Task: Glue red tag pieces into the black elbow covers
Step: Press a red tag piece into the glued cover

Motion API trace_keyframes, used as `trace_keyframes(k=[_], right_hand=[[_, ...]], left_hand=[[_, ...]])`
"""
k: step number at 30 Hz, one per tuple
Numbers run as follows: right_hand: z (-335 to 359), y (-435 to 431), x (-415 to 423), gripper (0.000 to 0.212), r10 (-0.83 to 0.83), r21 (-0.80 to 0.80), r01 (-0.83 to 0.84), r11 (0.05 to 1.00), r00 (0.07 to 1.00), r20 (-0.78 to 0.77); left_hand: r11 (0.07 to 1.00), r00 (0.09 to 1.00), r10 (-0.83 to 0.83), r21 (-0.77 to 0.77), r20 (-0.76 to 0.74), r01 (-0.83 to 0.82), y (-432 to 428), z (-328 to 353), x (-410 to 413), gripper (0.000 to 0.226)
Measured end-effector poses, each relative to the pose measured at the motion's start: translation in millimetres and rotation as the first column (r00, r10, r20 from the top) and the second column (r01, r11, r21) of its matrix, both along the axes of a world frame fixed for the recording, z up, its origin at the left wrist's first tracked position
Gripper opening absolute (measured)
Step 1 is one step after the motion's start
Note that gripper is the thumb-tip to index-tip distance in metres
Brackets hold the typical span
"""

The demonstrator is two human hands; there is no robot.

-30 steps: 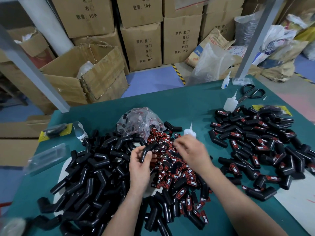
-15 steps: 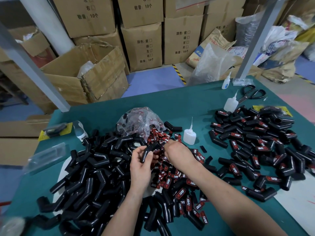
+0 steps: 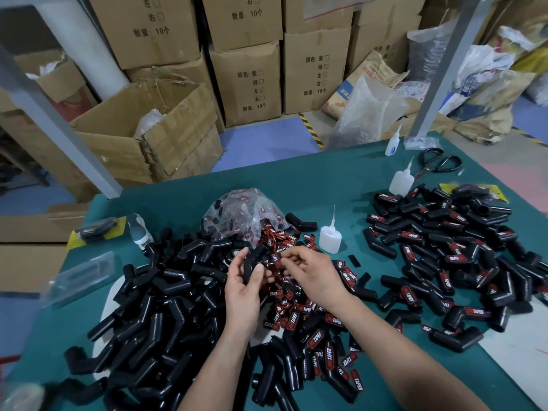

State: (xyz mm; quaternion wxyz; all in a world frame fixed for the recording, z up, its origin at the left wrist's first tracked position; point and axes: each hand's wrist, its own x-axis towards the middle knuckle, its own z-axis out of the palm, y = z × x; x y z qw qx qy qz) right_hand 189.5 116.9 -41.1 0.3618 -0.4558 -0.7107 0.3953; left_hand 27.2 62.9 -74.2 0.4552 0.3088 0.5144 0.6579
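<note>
My left hand (image 3: 243,289) grips a black elbow cover (image 3: 253,261) above the middle of the green table (image 3: 326,179). Just to its right, my right hand (image 3: 311,274) pinches a small red tag piece (image 3: 277,260) close to the cover. Beneath both hands lies a heap of loose red tags (image 3: 299,310). A pile of bare black covers (image 3: 154,307) fills the left side. Covers with red tags on them (image 3: 462,256) are heaped at the right. A glue bottle (image 3: 329,236) stands upright just beyond my right hand.
A clear plastic bag (image 3: 237,215) with more tags sits behind the hands. Two more glue bottles (image 3: 401,182) and black scissors (image 3: 439,164) are at the far right. Cardboard boxes (image 3: 246,81) and sacks crowd the floor beyond the table. A clear plastic case (image 3: 80,275) lies at the left.
My right hand let go of the glue bottle, which now stands on the table, and came left to a red tag beside the cover. The left hand stayed put.
</note>
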Motion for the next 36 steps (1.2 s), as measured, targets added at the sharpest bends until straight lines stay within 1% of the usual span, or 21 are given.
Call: trace_keyframes(k=[2,3,6,7,9,10,12,13,14,16,17,18,21,22,24,26,29,32,34,36], right_hand=[[3.9,-6.2,-4.7,0.020,0.036,-0.079,-0.042,0.996,0.996,-0.081],[5.2,-8.1,-6.5,0.023,0.048,-0.084,-0.055,0.995,0.995,-0.091],[7.1,-10.6,-9.8,0.028,0.069,-0.008,-0.070,0.998,0.997,-0.044],[7.9,-11.3,-10.1,0.025,0.078,-0.008,-0.078,0.997,0.996,-0.047],[9.2,-11.7,-8.2,0.014,0.104,-0.095,-0.114,0.989,0.989,-0.104],[9.5,-11.1,-6.3,0.013,0.132,-0.159,-0.155,0.975,0.981,-0.145],[12.0,-9.6,-2.2,0.022,0.185,-0.243,-0.233,0.942,0.961,-0.204],[13.1,-9.3,-1.1,0.025,0.201,-0.241,-0.251,0.937,0.956,-0.214],[12.9,-9.2,-0.7,0.024,0.204,-0.202,-0.246,0.948,0.957,-0.206],[12.0,-10.5,-2.0,0.017,0.174,-0.072,-0.188,0.980,0.972,-0.159],[10.8,-11.3,-2.8,0.012,0.161,-0.044,-0.170,0.984,0.975,-0.155],[9.7,-11.2,-3.7,0.008,0.145,-0.062,-0.156,0.986,0.977,-0.156],[11.5,-4.4,-1.0,0.008,0.082,-0.254,-0.122,0.959,0.984,-0.160],[11.4,-1.1,1.7,0.008,0.055,-0.281,-0.098,0.955,0.986,-0.156],[13.7,2.8,5.5,0.007,0.001,-0.258,-0.044,0.965,0.986,-0.164],[15.8,2.4,6.9,0.005,-0.035,-0.231,-0.014,0.973,0.978,-0.206],[19.2,-1.7,5.3,0.013,-0.064,-0.191,0.015,0.981,0.965,-0.254],[19.9,-0.3,5.8,0.020,-0.046,-0.129,0.009,0.992,0.958,-0.284],[20.6,3.6,6.8,0.024,-0.049,-0.133,0.010,0.991,0.955,-0.291],[20.9,6.3,7.2,0.029,-0.063,-0.147,0.018,0.989,0.948,-0.311]], left_hand=[[1.000,0.998,-0.015,-0.010,0.058,0.016,1.3,1.9,-2.2,0.039],[1.000,0.997,-0.026,-0.006,0.078,0.027,1.2,3.1,-2.0,0.037],[0.999,0.996,-0.041,0.003,0.083,0.041,-0.5,5.8,-2.5,0.036],[0.999,0.996,-0.038,0.001,0.083,0.038,-0.8,5.9,-3.3,0.037],[0.999,0.991,-0.032,-0.002,0.127,0.032,-1.3,7.5,-3.5,0.039],[0.999,0.986,-0.033,0.000,0.166,0.034,-1.1,8.9,-3.3,0.040],[0.999,0.970,-0.047,0.007,0.239,0.047,-1.2,12.3,-3.8,0.043],[0.999,0.964,-0.053,0.011,0.262,0.052,-1.4,13.8,-4.1,0.044],[0.998,0.961,-0.057,0.015,0.272,0.055,-1.4,14.8,-3.9,0.044],[0.998,0.965,-0.058,0.021,0.254,0.055,-1.5,15.4,-3.2,0.043],[0.999,0.970,-0.050,0.023,0.236,0.046,-1.5,15.2,-3.0,0.042],[0.999,0.975,-0.039,0.022,0.219,0.035,-1.4,14.6,-2.9,0.041],[1.000,0.986,-0.008,-0.002,0.166,0.009,-1.0,11.2,-2.9,0.041],[1.000,0.989,-0.007,-0.015,0.146,0.009,-0.6,10.0,-2.8,0.042],[0.999,0.994,-0.029,-0.039,0.102,0.033,0.1,7.8,-2.1,0.042],[0.996,0.995,-0.062,-0.061,0.076,0.067,0.0,7.7,-0.9,0.046],[0.991,0.992,-0.097,-0.084,0.086,0.104,-0.4,9.9,-0.1,0.046],[0.986,0.989,-0.124,-0.105,0.076,0.132,-1.6,11.7,1.6,0.036],[0.986,0.993,-0.108,-0.122,0.044,0.113,-2.9,12.7,3.1,0.036],[0.990,0.996,-0.073,-0.128,-0.044,0.067,-3.8,12.0,4.1,0.041]])
